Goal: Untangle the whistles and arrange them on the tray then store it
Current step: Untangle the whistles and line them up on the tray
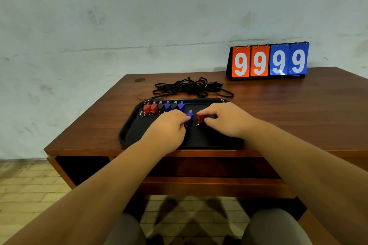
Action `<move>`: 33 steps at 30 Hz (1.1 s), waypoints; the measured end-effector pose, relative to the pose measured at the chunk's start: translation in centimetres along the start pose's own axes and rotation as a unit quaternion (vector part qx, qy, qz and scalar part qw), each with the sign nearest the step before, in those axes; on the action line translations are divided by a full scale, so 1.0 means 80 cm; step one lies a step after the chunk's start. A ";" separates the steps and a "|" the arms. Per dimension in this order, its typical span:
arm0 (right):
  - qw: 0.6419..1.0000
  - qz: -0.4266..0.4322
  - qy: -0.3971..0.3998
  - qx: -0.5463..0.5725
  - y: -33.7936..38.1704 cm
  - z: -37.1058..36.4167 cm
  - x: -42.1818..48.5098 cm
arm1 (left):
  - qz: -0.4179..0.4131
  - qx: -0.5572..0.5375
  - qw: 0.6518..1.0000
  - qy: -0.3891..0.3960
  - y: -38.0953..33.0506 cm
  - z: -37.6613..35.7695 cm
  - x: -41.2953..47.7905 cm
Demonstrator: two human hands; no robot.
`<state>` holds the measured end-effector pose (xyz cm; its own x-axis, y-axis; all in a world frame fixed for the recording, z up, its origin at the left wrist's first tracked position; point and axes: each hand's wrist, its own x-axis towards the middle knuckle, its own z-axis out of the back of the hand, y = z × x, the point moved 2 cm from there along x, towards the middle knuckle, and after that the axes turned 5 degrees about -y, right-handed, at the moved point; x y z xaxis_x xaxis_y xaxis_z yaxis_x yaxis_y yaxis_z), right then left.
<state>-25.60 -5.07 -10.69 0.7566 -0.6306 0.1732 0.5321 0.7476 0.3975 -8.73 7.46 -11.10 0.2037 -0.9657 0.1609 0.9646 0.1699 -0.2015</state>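
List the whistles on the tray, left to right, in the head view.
Back row: first red whistle, second red whistle, first dark whistle, first blue whistle, second dark whistle, second blue whistle; then the held blue whistle in the left hand, the held red whistle in the right hand.

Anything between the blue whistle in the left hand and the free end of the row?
Nothing visible: the blue whistle in the left hand lies near the row's last whistle, with bare tray beside it.
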 end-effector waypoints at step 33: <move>0.998 0.008 -0.067 0.008 -0.037 -0.015 0.077 | 0.014 -0.030 0.998 -0.060 0.021 -0.041 0.056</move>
<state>-22.03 -10.93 -11.85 0.7068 -0.6413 0.2985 0.5132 0.7553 0.4076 -6.76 2.77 -13.86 0.2528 -0.9299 0.2673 0.9472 0.1815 -0.2643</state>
